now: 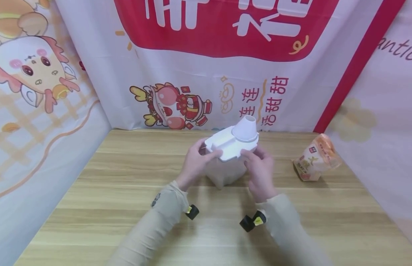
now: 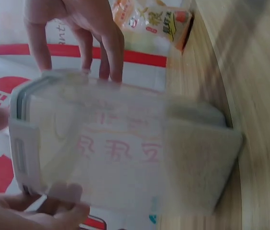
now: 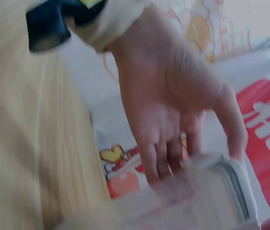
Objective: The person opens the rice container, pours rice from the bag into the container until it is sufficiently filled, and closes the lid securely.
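Fingers of the left hand (image 1: pixel 196 162) and right hand (image 1: pixel 260 173) pinch the top of a see-through container (image 1: pixel 224 173), one hand at either side, each thumb on the edge of its white lid (image 1: pixel 226 143) and the other fingers against the walls below. Such a grip, opposed and high up, probably serves to steady the container while leaving both thumbs free to work the lid's rim. It stands roughly upright at the middle of the wooden surface (image 1: pixel 79 210), right in front of the person, seemingly so that both arms can reach it evenly; whether the whole base touches down, I cannot tell. Pale contents (image 2: pixel 199 158) fill its lower part, a weight that should help keep it from tipping. On the lid's far right portion a white cone (image 1: pixel 246 128) sits with its wide end down, likely the stabler way round, and its narrow, open end up. Well apart to the right, a printed packet (image 1: pixel 314 159) stands near the printed cloth (image 1: pixel 199 68), perhaps set there to leave the hands room. In the right wrist view, the right fingers lie fairly straight along the container's wall.
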The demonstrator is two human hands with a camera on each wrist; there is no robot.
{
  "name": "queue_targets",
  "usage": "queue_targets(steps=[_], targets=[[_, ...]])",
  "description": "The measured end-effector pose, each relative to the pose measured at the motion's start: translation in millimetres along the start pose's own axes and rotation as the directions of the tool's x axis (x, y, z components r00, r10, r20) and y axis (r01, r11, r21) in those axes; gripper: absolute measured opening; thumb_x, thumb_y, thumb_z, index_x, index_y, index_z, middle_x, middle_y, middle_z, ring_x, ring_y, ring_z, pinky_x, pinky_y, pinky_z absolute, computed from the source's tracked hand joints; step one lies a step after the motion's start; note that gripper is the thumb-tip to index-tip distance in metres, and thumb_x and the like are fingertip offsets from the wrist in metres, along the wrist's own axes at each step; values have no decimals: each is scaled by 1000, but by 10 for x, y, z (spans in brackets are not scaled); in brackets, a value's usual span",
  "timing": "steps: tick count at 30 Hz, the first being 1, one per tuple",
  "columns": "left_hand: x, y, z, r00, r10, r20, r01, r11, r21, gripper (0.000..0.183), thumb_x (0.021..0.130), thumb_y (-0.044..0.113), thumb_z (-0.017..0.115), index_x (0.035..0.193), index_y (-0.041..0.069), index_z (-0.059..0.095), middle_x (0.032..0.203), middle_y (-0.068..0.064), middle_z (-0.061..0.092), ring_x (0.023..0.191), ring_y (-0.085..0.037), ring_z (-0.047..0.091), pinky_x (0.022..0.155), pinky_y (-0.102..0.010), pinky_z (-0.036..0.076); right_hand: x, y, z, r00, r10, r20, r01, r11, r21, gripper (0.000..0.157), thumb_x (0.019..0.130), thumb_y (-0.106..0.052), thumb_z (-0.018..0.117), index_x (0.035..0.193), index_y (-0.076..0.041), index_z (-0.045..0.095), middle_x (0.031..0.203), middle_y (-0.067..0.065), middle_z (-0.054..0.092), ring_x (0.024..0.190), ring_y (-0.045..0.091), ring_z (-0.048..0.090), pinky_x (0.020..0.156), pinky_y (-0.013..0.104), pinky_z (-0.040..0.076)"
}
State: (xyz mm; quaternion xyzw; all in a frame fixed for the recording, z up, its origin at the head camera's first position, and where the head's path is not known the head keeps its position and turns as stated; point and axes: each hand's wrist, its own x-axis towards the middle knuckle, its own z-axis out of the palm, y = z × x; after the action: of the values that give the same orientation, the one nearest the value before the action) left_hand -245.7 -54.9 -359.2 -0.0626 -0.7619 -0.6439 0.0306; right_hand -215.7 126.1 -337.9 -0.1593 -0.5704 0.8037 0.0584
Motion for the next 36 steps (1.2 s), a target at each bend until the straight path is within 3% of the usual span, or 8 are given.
queue_targets(steps=[4, 9, 16, 21, 27, 32, 36], targets=[[39, -32, -82, 999, 29, 38, -27, 999, -46, 50, 94, 40, 66, 135, 13, 57, 129, -2, 60, 118, -19, 55, 103, -42, 44, -62, 28, 92, 1000, -23, -8, 23, 999, -28, 73, 86, -6, 73, 149, -7, 36, 146, 8, 40, 126, 20, 45, 106, 33, 41], [122, -31, -111, 1000, -28, 2, 28, 995, -101, 45, 105, 41, 44, 132, 9, 61, 129, -3, 62, 116, -18, 58, 103, -42, 46, -88, 51, 153, 999, -50, -13, 49, 998, -36, 78, 85, -3, 73, 150, -7, 32, 152, 9, 34, 130, 23, 43, 109, 33, 38], [211, -27, -191, 991, -129, 25, 131, 984, -119, 33, 99, 35, 61, 124, 15, 68, 119, 3, 66, 106, -15, 63, 97, -38, 50, -57, 79, 174, 998, -70, -2, 70, 993, -99, 81, 85, -5, 73, 153, -9, 29, 153, 8, 33, 134, 25, 38, 112, 36, 33], [218, -10, -257, 984, -173, 40, 178, 968, -175, 30, 93, 30, 69, 117, 12, 70, 113, -2, 68, 101, -19, 67, 91, -36, 55, 72, 75, 95, 995, -71, 67, 77, 993, -92, 75, 84, -5, 74, 150, -12, 40, 147, 5, 43, 131, 21, 42, 108, 33, 39], [119, 11, -201, 973, -226, -37, 214, 955, -203, 33, 89, 32, 74, 116, 12, 71, 113, -1, 68, 100, -17, 67, 88, -32, 56, 132, 64, 50, 994, -75, 76, 83, 991, -102, 62, 85, -9, 76, 142, -13, 52, 142, 4, 51, 126, 17, 48, 103, 30, 44], [4, 17, -126, 969, -210, -127, 186, 967, -175, 35, 88, 33, 75, 117, 15, 73, 114, 1, 69, 102, -16, 65, 86, -32, 56, 24, 31, 92, 998, -17, 62, 26, 989, -148, 61, 91, -15, 71, 147, -15, 45, 147, 3, 47, 130, 16, 45, 104, 31, 43], [-90, 44, -93, 967, -207, -148, 182, 969, -167, 39, 88, 33, 75, 121, 13, 71, 118, 0, 68, 102, -17, 65, 88, -37, 56, -77, 4, 106, 996, 51, 74, -39, 987, -154, 65, 95, -16, 67, 152, -17, 36, 152, 2, 40, 135, 16, 39, 109, 33, 38]])
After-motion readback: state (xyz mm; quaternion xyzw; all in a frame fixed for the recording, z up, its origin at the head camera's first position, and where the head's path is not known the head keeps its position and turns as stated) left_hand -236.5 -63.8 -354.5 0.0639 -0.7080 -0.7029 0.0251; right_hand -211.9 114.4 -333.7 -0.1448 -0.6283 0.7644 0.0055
